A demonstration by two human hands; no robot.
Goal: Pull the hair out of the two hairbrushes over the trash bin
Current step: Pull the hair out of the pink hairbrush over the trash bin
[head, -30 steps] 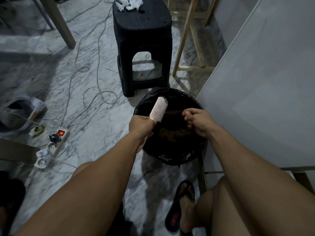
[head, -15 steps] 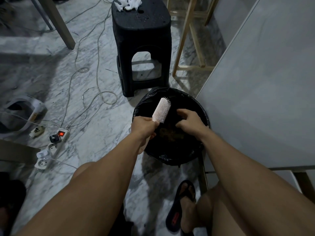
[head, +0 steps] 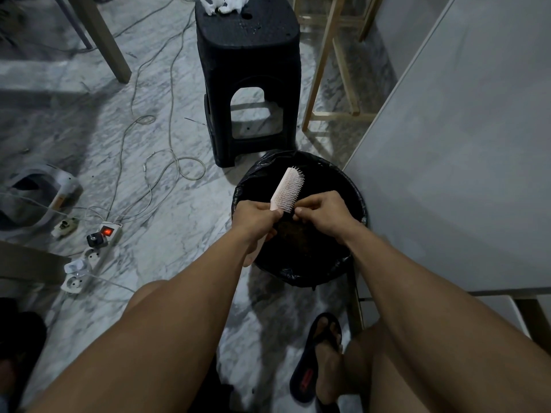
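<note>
A pale pink hairbrush (head: 287, 189) is held upright over the round trash bin (head: 356, 201), which is lined with a black bag. My left hand (head: 255, 219) is closed around the brush handle, bristles facing right. My right hand (head: 320, 213) pinches at the lowest bristles with thumb and fingertips; any hair between them is too fine to see. A brownish clump of hair (head: 296, 234) lies inside the bin below my hands. A second hairbrush is not in view.
A black plastic stool (head: 247, 81) stands just behind the bin, with crumpled white tissue (head: 223, 3) on top. A grey cabinet panel (head: 462, 144) rises on the right. Cables and a power strip (head: 92, 254) lie on the marble floor at left. My sandalled foot (head: 322, 362) rests below the bin.
My right hand has come up from inside the bin to the base of the bristles and closed its fingertips there. The brush has tilted slightly more upright in my left hand.
</note>
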